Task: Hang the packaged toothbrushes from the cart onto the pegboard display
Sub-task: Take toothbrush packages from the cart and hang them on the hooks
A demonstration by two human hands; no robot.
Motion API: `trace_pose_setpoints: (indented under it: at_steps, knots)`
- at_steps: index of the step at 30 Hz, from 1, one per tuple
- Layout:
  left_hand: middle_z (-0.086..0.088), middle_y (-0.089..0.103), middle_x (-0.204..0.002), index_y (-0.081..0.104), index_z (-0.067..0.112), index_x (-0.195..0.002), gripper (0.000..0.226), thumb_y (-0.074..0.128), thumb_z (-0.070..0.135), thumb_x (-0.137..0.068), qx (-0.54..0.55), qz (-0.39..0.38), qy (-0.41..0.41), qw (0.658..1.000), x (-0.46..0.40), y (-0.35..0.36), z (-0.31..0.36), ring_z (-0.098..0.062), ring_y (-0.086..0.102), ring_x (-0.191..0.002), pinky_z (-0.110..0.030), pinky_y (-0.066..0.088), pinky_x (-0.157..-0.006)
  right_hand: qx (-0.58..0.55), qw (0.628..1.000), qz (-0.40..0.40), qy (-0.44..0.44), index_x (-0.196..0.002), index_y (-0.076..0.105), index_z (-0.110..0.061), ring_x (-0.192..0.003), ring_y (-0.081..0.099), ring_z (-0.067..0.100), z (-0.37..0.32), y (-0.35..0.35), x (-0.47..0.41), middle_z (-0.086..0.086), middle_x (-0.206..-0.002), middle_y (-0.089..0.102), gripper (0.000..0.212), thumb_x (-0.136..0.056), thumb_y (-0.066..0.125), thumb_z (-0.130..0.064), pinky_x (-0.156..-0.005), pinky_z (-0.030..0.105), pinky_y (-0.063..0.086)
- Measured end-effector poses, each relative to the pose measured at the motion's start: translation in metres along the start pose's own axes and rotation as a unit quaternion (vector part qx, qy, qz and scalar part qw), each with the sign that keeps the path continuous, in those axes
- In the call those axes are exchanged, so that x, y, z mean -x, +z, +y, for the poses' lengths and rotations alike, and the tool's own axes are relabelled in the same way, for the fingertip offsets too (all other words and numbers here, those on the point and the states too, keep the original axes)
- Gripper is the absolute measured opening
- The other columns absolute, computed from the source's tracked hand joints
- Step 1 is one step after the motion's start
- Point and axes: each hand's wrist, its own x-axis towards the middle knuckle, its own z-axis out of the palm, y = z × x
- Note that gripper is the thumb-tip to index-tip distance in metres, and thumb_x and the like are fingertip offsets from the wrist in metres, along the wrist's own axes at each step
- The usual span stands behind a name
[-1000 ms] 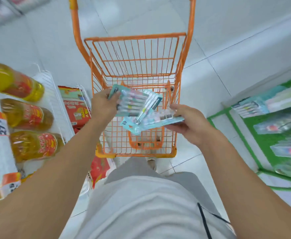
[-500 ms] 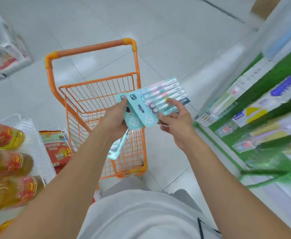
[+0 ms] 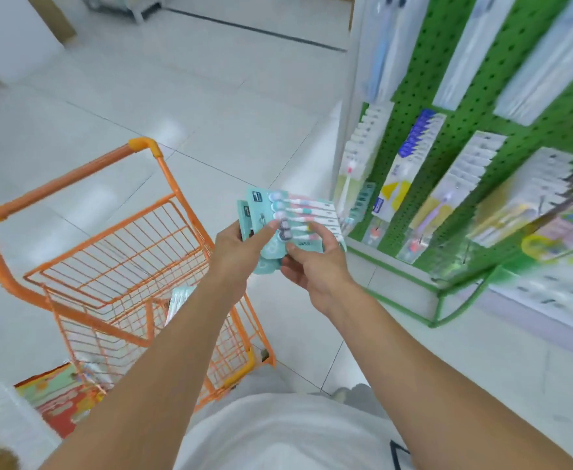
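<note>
Nearest the camera, a light shirt and both forearms are seen reaching forward over the floor. The orange cart (image 3: pixel 115 266) stands to the left of the arms, and one more pale package (image 3: pixel 178 301) is visible inside its lower basket.

At mid-distance, a fanned stack of teal toothbrush packs (image 3: pixel 288 225) is held between the two hands. The left hand (image 3: pixel 241 249) grips the left edge of the stack, with its index finger laid across the front pack. The right hand (image 3: pixel 315 266) supports the stack from below and to the right, its fingers curled onto the face of the front pack. Neither hand is free.

The long axis of the packs runs roughly left to right, with the brush heads toward the left hand and the handle ends pointing toward the display. It cannot be told where the hang holes lie.

Farther off, to the right, the green pegboard display (image 3: pixel 532 106) is seen, tilted in view and blurred, already carrying rows of hung products. The packs are held well apart from it, on its left. The right hand is the nearer one to the pegboard, so a single pack would probably be separated and carried rightward by that hand, then turned upright for its hook.
</note>
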Motion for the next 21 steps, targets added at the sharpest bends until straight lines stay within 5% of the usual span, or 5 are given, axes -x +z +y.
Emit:
trace_pose_setpoints:
  at_steps: [6, 10, 11, 14, 21]
  knots:
    - [-0.003, 0.076, -0.094, 0.072, 0.028, -0.097, 0.013, 0.069, 0.016, -0.093, -0.201, -0.088, 0.080, 0.972, -0.027, -0.004, 0.024, -0.030, 0.073, -0.094, -0.050, 0.060, -0.084, 0.270, 0.960, 0.046, -0.066, -0.131, 0.057, -0.026, -0.064, 0.069, 0.024, -0.032, -0.022, 0.012, 0.006, -0.088, 0.070, 0.055, -0.082, 0.083, -0.020, -0.063, 0.040, 0.062]
    - [-0.009, 0.075, -0.100, 0.071, 0.025, -0.106, 0.013, 0.067, 0.020, -0.094, -0.288, -0.236, 0.119, 0.920, -0.038, -0.008, 0.049, -0.033, 0.071, -0.095, -0.052, 0.057, -0.086, 0.631, 0.737, 0.031, -0.242, -0.148, 0.040, -0.031, -0.123, 0.048, 0.017, -0.072, -0.046, 0.008, -0.003, -0.135, 0.049, 0.107, -0.058, 0.097, -0.038, -0.101, 0.034, 0.043]
    - [-0.005, 0.075, -0.101, 0.071, 0.025, -0.108, 0.014, 0.066, 0.021, -0.095, -0.288, -0.266, 0.114, 0.913, -0.041, -0.008, 0.055, -0.029, 0.072, -0.094, -0.048, 0.058, -0.086, 0.636, 0.738, -0.014, -0.226, -0.147, 0.041, -0.031, -0.126, 0.048, 0.016, -0.076, -0.047, 0.006, -0.006, -0.138, 0.051, 0.108, -0.056, 0.098, -0.036, -0.102, 0.034, 0.042]
    - [-0.003, 0.076, -0.102, 0.070, 0.020, -0.111, 0.016, 0.067, 0.022, -0.096, -0.267, -0.323, 0.091, 0.904, -0.047, -0.004, 0.066, -0.021, 0.075, -0.093, -0.042, 0.060, -0.083, 0.457, 0.872, -0.101, -0.142, -0.122, 0.065, -0.019, -0.106, 0.070, 0.021, -0.070, -0.056, -0.007, -0.002, -0.113, 0.074, 0.069, -0.061, 0.097, -0.019, -0.095, 0.043, 0.055]
    - [0.000, 0.076, -0.101, 0.064, 0.011, -0.117, 0.046, 0.084, 0.017, -0.076, -0.034, -0.288, -0.004, 0.957, -0.067, 0.010, 0.029, -0.020, 0.074, -0.092, -0.033, 0.059, -0.076, 0.184, 0.970, 0.004, -0.161, -0.113, 0.071, -0.001, -0.099, 0.074, 0.030, -0.029, -0.065, -0.018, 0.014, -0.108, 0.076, 0.038, -0.077, 0.081, 0.001, -0.087, 0.040, 0.058]
